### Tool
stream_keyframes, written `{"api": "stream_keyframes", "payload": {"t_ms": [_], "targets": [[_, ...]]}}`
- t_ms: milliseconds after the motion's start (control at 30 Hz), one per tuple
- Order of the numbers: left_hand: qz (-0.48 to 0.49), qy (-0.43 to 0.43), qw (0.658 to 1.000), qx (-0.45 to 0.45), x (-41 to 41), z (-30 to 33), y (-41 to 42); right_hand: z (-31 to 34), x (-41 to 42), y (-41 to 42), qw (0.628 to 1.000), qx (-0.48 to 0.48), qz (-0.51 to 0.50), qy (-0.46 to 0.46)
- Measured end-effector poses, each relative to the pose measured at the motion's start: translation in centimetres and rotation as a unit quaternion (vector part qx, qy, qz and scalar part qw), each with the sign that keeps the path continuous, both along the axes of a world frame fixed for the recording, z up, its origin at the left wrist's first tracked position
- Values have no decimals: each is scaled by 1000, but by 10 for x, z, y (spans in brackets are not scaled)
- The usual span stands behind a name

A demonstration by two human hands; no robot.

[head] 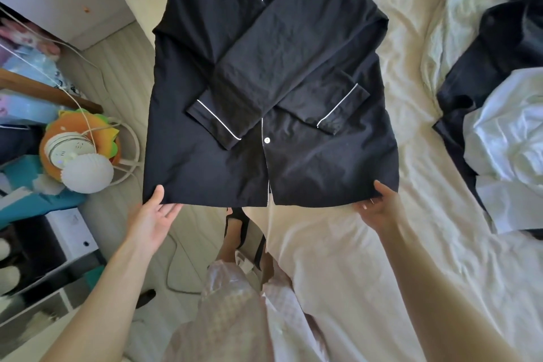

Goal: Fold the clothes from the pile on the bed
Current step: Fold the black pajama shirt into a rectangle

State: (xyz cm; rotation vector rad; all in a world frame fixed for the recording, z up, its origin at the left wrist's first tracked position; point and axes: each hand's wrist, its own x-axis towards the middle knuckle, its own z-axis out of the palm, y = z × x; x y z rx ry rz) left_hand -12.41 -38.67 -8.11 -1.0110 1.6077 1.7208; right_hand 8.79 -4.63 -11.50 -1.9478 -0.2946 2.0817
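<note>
Black pajama shirt [270, 82] with white piping lies face up, spread from centre toward 12 o'clock, its left part overhanging the edge of the bed [352, 258]. Both sleeves are folded across the front — cuffs crossing near the centre, just above the lower white button [266, 140]. Left hand [152, 214] at 7 o'clock pinches the hem's left corner, thumb on top of the cloth, fingers underneath and fairly straight. Right hand [379, 203] at 5 o'clock grips the hem's right corner, thumb on top, fingers curled under the fabric. Pile of clothes [499, 126] at 3 o'clock — dark and white garments heaped on the cream sheet, well apart from the shirt. Burger-shaped plush [79, 132] at 9 o'clock beside the bed, a white cable [73, 97] trailing over it.
</note>
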Motion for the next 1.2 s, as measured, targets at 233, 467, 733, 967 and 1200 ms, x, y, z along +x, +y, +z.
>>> {"api": "stream_keyframes", "payload": {"t_ms": [233,467,733,967,1200], "targets": [[35,6,999,-35,6,7,4,14,-3,4,998,9,-52,-45],[57,2,997,-58,23,35,3,47,11,-10,995,9,-62,-77],[77,0,997,-11,3,97,18,106,-5,-2,998,41,-51,-10],[74,29,993,85,-68,138,42,149,-65,37,993,119,10,25],[96,73,980,161,-176,159,93,186,-171,103,976,208,57,-6]]}}
